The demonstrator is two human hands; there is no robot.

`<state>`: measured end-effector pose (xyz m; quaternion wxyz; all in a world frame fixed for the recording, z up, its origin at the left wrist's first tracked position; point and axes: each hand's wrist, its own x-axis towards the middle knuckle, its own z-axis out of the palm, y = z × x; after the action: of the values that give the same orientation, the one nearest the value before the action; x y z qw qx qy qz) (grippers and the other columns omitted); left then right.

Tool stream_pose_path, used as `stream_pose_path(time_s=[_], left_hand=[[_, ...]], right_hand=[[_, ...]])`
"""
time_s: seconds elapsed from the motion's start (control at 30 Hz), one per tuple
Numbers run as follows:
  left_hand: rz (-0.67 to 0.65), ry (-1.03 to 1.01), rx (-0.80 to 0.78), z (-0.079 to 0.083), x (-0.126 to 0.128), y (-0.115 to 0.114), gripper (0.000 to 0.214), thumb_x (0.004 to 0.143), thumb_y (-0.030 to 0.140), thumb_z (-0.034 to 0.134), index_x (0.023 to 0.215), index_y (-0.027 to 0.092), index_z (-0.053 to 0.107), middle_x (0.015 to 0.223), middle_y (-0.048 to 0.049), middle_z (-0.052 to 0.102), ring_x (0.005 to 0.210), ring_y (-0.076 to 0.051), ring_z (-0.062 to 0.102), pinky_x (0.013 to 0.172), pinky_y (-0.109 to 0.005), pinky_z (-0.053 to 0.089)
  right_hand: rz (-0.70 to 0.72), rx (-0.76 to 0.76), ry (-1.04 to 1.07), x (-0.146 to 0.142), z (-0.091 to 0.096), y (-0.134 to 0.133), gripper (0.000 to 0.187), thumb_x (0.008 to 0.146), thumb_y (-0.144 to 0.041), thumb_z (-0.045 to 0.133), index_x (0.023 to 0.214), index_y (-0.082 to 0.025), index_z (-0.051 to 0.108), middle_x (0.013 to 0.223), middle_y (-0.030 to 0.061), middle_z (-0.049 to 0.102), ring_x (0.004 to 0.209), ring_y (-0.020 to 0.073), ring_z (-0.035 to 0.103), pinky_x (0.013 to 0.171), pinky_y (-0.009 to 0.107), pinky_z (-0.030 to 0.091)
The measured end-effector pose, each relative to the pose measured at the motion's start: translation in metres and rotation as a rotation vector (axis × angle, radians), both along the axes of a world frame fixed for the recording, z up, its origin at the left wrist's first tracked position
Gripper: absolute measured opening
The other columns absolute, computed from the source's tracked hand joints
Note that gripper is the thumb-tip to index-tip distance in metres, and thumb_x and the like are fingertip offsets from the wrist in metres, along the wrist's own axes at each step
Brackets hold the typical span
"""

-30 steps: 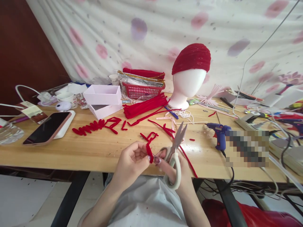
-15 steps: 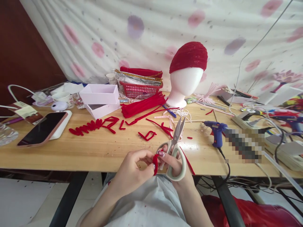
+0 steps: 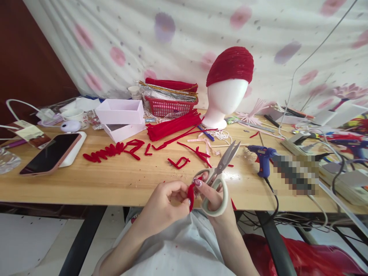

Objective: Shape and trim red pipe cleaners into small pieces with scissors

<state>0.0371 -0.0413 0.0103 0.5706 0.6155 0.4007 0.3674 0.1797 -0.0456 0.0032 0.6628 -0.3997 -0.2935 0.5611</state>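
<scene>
Near the front edge of the table, my left hand [image 3: 166, 205] pinches a short, bent red pipe cleaner [image 3: 191, 196] between thumb and fingers. My right hand [image 3: 214, 201] has the scissors [image 3: 220, 169] hooked on it, with their pale handles around the fingers and the blades slightly apart, pointing up and away. Its thumb and fingertips also press the upper end of the red piece. Beyond the hands lie a folded red pipe cleaner [image 3: 178, 163], a few loose strips [image 3: 198, 154] and a row of red loops [image 3: 106, 152].
A white mannequin head [image 3: 227, 97] wears a red wrapped cap [image 3: 231, 67]. A red bundle of pipe cleaners [image 3: 174, 125] lies before a red basket [image 3: 169, 106]. To the right is a blue glue gun [image 3: 263, 159]; to the left, a phone [image 3: 50, 153] and white boxes [image 3: 119, 111].
The scissors have tilted further right and their blades have swung away from upright. Both hands have shifted slightly right, still at the same red piece.
</scene>
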Motion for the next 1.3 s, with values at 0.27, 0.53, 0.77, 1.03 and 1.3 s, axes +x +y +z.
stream_pose_path(time_s=[0.27,0.53,0.77,1.03,1.3], left_hand=[[-0.059,0.018,-0.010,0.002,-0.001,-0.002,0.009,0.072,0.011,0.058,0.074,0.017,0.064,0.073,0.0003,0.068,0.070,-0.013,0.062,0.066,-0.023,0.048],[-0.017,0.022,0.072,0.002,0.000,-0.003,0.011,0.072,0.010,0.057,0.071,0.017,0.066,0.069,0.0001,0.070,0.067,-0.013,0.062,0.064,-0.021,0.048],[0.113,-0.037,0.017,-0.001,0.000,-0.003,0.008,0.070,0.013,0.057,0.067,0.016,0.064,0.063,0.0004,0.067,0.059,-0.012,0.061,0.056,-0.021,0.048],[0.160,-0.114,-0.149,-0.005,0.007,-0.005,0.010,0.066,0.014,0.059,0.066,0.016,0.069,0.060,-0.0004,0.072,0.055,-0.013,0.064,0.055,-0.022,0.050],[0.119,-0.128,-0.126,-0.003,0.010,-0.004,0.008,0.071,0.016,0.064,0.074,0.015,0.072,0.069,-0.0024,0.074,0.063,-0.015,0.067,0.061,-0.023,0.052]], right_hand=[[0.015,0.020,-0.085,0.007,0.002,-0.001,0.028,0.065,-0.027,0.085,0.072,-0.020,0.060,0.056,-0.0057,0.060,0.049,0.0101,0.055,0.048,0.021,0.044],[0.037,-0.002,-0.253,0.002,0.009,-0.003,0.028,0.062,-0.030,0.084,0.065,-0.018,0.059,0.053,-0.0048,0.057,0.047,0.0111,0.051,0.046,0.023,0.042],[0.069,-0.048,-0.190,-0.005,0.004,-0.008,0.030,0.065,-0.030,0.085,0.065,-0.018,0.058,0.055,-0.0045,0.056,0.049,0.0097,0.048,0.046,0.021,0.038],[0.058,-0.033,-0.260,-0.005,0.009,-0.013,0.027,0.065,-0.028,0.084,0.063,-0.019,0.059,0.053,-0.0042,0.058,0.046,0.0112,0.051,0.042,0.023,0.040],[-0.036,-0.026,-0.176,-0.003,0.002,-0.011,0.029,0.064,-0.026,0.086,0.066,-0.019,0.057,0.056,-0.0054,0.056,0.049,0.0094,0.048,0.045,0.021,0.038]])
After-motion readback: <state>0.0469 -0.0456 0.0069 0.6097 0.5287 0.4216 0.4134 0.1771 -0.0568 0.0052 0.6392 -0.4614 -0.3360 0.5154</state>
